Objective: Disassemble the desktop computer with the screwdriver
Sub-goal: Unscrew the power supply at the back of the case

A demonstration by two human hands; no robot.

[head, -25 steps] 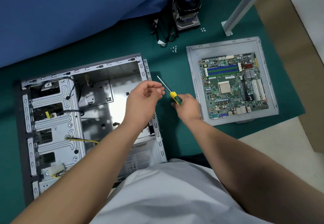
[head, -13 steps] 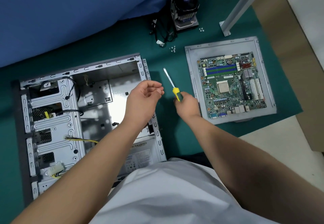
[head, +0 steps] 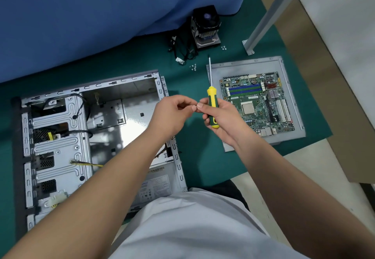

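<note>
Single view only: head-worn wide-angle camera, looking forward and steeply down from above the person's torso onto a green mat [head: 194, 163]. Wide-angle bowing visible at frame edges. Both forearms enter from the bottom corners and meet near frame centre, close to the lens. Open computer case [head: 85, 137] fills the left half; motherboard [head: 257, 104] on its tray sits right of centre. Blue cloth [head: 101, 15] spans the upper left. No second view to overlap.
</note>
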